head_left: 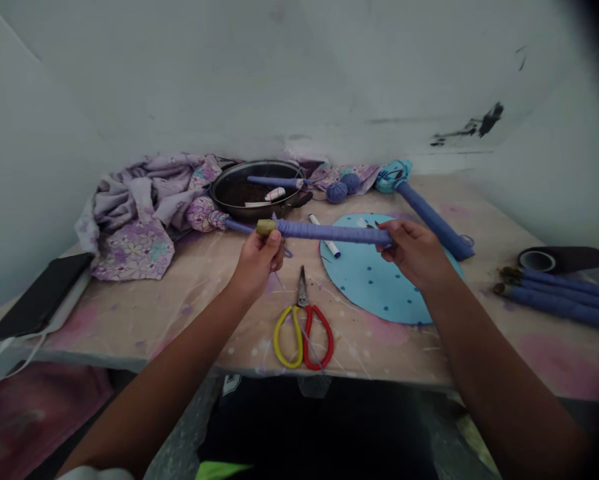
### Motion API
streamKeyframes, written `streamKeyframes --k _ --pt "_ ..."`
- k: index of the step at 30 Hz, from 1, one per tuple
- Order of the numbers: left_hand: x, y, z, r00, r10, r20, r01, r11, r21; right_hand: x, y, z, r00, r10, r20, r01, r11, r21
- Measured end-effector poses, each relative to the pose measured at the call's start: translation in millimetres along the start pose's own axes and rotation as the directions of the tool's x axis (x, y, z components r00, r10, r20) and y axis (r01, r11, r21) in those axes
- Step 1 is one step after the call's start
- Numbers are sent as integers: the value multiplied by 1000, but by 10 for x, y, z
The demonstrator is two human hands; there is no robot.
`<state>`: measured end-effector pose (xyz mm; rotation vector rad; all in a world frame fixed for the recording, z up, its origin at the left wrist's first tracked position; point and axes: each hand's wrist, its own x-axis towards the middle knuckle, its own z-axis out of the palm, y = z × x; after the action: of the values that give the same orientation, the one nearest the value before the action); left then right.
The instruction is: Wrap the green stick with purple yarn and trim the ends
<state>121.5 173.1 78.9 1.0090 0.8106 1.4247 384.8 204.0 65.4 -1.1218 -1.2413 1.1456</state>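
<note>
Between my hands I hold a stick wrapped in purple yarn [329, 232], nearly level above the table. My left hand [259, 260] is closed on its left end, where a bare yellow-green tip shows. The right end is pinched in the fingers of my right hand [412, 247]. A loose purple strand hangs down beside my left hand toward the scissors. Those scissors [303, 327], with one yellow and one red handle, lie below the stick at the table's front edge. Under my right hand lies a round light-blue dotted piece [369, 283], with a marker [325, 237] at its left edge.
A black pan [257, 212] at the back holds a purple-wrapped stick [274, 181]. Floral cloth [134, 233] is heaped at left, near a black case [39, 300]. Two yarn balls [343, 188], a cloth-headed stick [432, 220], several wrapped sticks [559, 300] and a dark roll [564, 259] lie rightward.
</note>
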Motion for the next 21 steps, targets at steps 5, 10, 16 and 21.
streamKeyframes --k 5,10,16,21 --pt "142 -164 -23 999 -44 -22 43 998 -50 16 44 -51 985 155 73 -155 988 -6" --pt "212 -295 -67 997 -53 -53 49 996 -76 101 152 -93 988 88 123 -92 995 25" --pt "262 -385 -146 990 -137 -25 130 972 -195 141 261 -41 965 260 27 -256 961 -104" --pt "312 -430 -233 988 -147 -52 132 965 -226 162 293 -35 983 146 109 -148 989 10"
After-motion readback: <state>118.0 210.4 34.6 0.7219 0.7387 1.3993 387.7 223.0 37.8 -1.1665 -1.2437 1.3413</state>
